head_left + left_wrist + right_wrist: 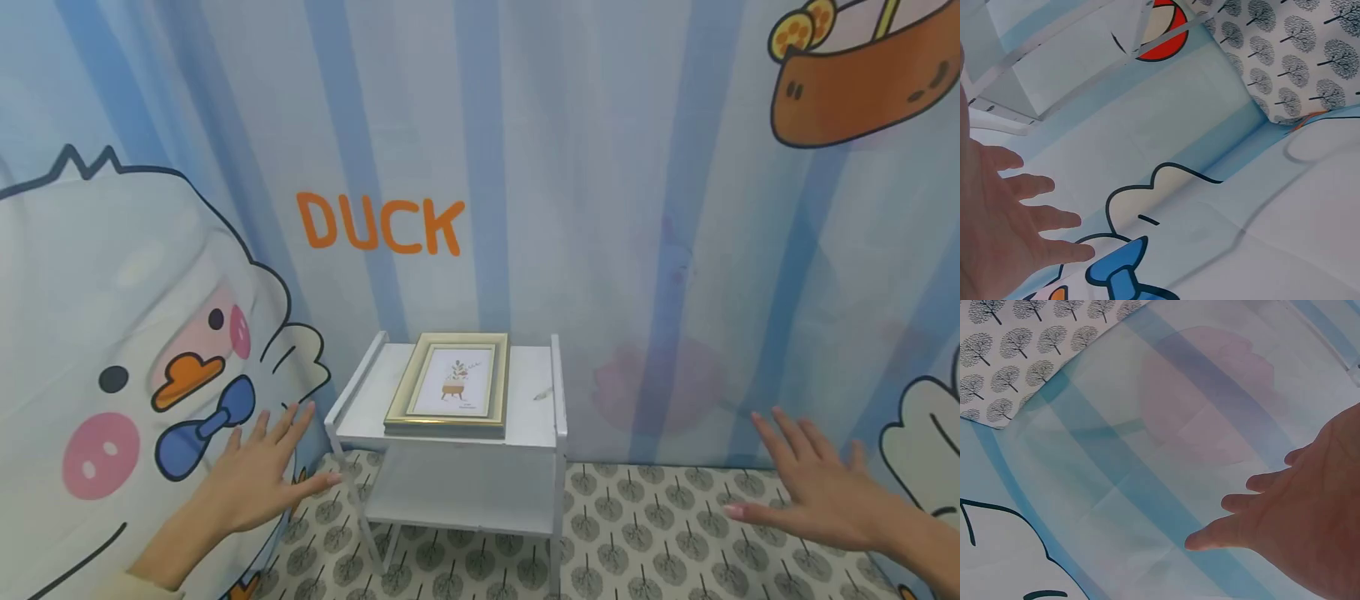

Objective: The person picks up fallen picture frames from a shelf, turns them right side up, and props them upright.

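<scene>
A picture frame with a pale gold border lies flat on the top of a small white table. Inside its border is a print of a potted plant. To the left of the table, my left hand is held in the air with fingers spread, touching nothing. Well to the right, my right hand hovers the same way, fingers straight and holding nothing. The left wrist view shows the left hand with spread fingers; in the right wrist view the right hand has its fingers extended.
The white table has raised side rails and a lower shelf. Behind it hangs a striped blue-and-white curtain lettered DUCK, with a large cartoon duck at left. A tree-patterned floor covering lies beneath.
</scene>
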The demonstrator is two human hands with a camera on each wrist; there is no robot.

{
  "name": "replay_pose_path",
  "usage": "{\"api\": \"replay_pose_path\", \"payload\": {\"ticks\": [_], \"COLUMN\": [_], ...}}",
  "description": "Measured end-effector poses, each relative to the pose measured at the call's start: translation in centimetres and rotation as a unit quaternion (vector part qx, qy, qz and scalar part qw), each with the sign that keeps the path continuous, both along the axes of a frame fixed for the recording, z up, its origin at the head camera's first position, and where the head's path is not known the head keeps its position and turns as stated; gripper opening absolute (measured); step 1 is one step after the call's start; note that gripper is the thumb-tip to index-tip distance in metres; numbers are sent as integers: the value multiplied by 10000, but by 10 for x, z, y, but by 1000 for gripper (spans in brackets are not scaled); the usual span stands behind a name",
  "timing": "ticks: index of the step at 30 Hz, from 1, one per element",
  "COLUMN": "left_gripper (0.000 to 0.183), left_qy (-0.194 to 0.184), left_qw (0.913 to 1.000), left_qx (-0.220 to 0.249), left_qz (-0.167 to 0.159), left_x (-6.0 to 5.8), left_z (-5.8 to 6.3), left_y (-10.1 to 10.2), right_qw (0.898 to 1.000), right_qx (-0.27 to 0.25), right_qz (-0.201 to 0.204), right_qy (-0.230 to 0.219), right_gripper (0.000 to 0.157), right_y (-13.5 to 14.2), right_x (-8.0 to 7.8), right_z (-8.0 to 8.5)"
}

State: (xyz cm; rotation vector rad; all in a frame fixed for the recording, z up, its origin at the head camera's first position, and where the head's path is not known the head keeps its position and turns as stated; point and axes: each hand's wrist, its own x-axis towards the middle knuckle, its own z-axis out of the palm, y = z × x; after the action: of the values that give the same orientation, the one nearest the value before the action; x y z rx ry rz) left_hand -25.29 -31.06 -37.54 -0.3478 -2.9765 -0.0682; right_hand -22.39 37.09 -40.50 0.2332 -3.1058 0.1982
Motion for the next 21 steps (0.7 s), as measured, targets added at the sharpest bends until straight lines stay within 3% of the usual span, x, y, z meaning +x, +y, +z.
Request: {"api": "replay_pose_path", "payload": {"ticks": [8,14,21], "left_gripper": [110,110,79], "left_qy": [384,544,965], "left_qw": [9988,9973,9925], "left_qx": [155,360,584], "left_qz": [-255,-344,-464], "left_x": [4,12,20], "left_z": [15,27,39], "left_y": [8,19,33], "right_qw": [9977,9956,9907], "right_qx": [341,-93,-710], "right_qz": [389,789,1108], "right_qy": [446,489,340], "right_gripper": [121,114,116], "right_y": [-13,-32,-64], "right_x": [2,5,10], "right_z": [15,30,43]}}
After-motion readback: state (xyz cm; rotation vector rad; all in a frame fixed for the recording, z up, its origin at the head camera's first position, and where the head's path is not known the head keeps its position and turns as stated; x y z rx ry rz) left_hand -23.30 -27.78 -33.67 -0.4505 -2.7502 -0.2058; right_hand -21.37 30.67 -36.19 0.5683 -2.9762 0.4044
